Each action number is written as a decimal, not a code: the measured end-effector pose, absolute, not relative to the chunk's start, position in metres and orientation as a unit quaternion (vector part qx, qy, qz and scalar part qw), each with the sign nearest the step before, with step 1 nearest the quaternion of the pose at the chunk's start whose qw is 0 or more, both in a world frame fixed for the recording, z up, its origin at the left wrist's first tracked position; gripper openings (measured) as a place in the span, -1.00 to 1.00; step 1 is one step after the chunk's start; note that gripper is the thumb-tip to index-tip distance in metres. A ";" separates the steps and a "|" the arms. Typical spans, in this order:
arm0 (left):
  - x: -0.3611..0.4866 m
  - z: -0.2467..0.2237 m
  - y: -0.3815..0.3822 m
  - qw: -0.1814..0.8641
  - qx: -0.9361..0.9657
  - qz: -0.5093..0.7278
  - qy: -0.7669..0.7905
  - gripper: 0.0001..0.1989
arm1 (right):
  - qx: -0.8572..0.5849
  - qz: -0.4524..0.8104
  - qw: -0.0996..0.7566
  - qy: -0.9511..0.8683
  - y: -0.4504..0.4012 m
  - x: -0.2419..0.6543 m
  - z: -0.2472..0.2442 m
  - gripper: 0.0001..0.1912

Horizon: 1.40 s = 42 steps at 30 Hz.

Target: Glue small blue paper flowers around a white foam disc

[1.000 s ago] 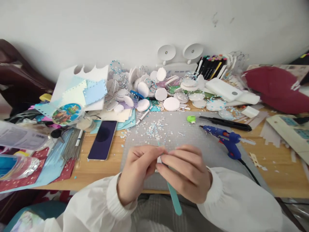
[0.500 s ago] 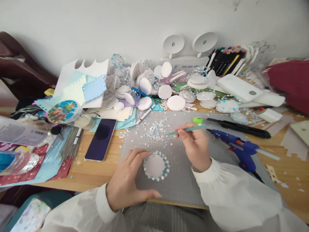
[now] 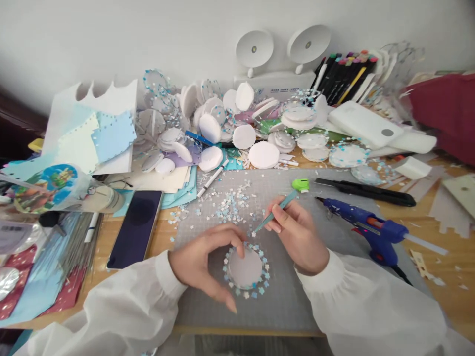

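Note:
In the head view, a round white disc [image 3: 245, 267] ringed with small blue and white flower pieces lies on the grey cutting mat [image 3: 208, 316]. My left hand [image 3: 208, 257] curves around its left side, thumb and fingers apart, with the index fingertip at the disc's upper edge. Teal tweezers [image 3: 281, 209] are pinched in my right hand [image 3: 302, 235], angled down to the left. A tiny white flower piece [image 3: 254, 234] shows at their tips, just above the ring. Beyond them is a scattered pile of loose flower pieces [image 3: 233, 206].
A blue glue gun [image 3: 365, 225], a black utility knife [image 3: 367, 192] and a small green item [image 3: 300, 185] lie to the right. At left is a phone [image 3: 135, 230]. Many white discs [image 3: 263, 155] crowd the back, near a white two-headed lamp [image 3: 276, 84] and markers [image 3: 347, 79].
The tweezers have come down from the loose pile toward the ringed disc and tilted more steeply. My left index finger has moved onto the disc's upper edge. The camera view has shifted.

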<state>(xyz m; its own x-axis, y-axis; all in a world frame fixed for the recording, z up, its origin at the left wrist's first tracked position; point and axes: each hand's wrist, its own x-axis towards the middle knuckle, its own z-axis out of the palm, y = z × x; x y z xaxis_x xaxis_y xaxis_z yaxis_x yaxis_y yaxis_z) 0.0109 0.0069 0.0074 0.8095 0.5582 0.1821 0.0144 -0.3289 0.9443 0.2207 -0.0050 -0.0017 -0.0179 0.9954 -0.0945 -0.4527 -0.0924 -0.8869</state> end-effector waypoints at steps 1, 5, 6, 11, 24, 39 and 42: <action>0.011 0.008 0.007 0.561 0.767 0.253 0.181 -0.42 | -0.391 0.632 0.570 -0.350 -0.006 0.221 -0.001 -0.77; 0.008 0.011 0.006 0.594 0.726 0.263 0.228 -0.67 | -0.375 0.645 0.540 -0.389 -0.011 0.220 -0.002 -0.80; 0.008 0.011 0.006 0.597 0.717 0.266 0.242 -0.67 | -0.373 0.648 0.537 -0.392 -0.011 0.219 -0.002 -0.81; 0.006 0.013 0.008 0.614 0.691 0.277 0.262 -0.62 | -0.376 0.657 0.536 -0.374 -0.013 0.217 -0.001 -0.82; 0.008 0.006 0.006 0.597 0.706 0.291 0.248 -0.76 | -0.392 0.646 0.529 -0.386 -0.014 0.216 -0.006 -0.82; 0.008 0.003 0.007 0.583 0.715 0.297 0.245 -0.76 | -0.413 0.613 0.498 -0.454 -0.020 0.219 -0.013 -0.86; 0.008 0.003 0.007 0.585 0.715 0.295 0.245 -0.76 | -0.417 0.609 0.494 -0.459 -0.020 0.219 -0.014 -0.86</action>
<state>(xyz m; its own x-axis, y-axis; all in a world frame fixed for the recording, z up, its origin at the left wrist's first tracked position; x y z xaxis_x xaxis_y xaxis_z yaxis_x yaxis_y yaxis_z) 0.0080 0.0075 0.0030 0.7059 0.6951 0.1361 0.0044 -0.1965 0.9805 0.2193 -0.0204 -0.0138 -0.1632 0.9851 -0.0542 -0.2195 -0.0898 -0.9715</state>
